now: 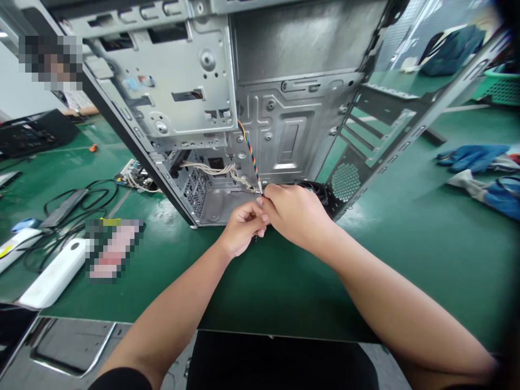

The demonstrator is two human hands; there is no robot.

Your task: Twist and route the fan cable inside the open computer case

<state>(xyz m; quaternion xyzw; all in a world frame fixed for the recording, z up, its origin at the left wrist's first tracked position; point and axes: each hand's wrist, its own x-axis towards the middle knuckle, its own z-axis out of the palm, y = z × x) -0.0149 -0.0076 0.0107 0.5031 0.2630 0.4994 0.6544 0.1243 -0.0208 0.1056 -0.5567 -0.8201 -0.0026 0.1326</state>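
An open computer case (174,81) stands on the green table in front of me, its bare metal inside facing me. A twisted multicoloured cable (252,154) hangs from behind the drive bay and runs down to a pale end at my right fingertips. My right hand (298,214) is closed in a pinch around that end. Close against it, my left hand (242,227) is closed too, thumb against fingers; what it holds is hidden. White wires (215,169) lie inside the case to the left. Behind my right hand a black fan (314,189) shows in part.
On the left are a white power strip (54,273), a black adapter (65,208) with tangled cords and a circuit board (138,174). Blue gloves (473,158) lie at the right, with a green basket (499,86) behind. A blurred flat object (116,252) lies near the strip.
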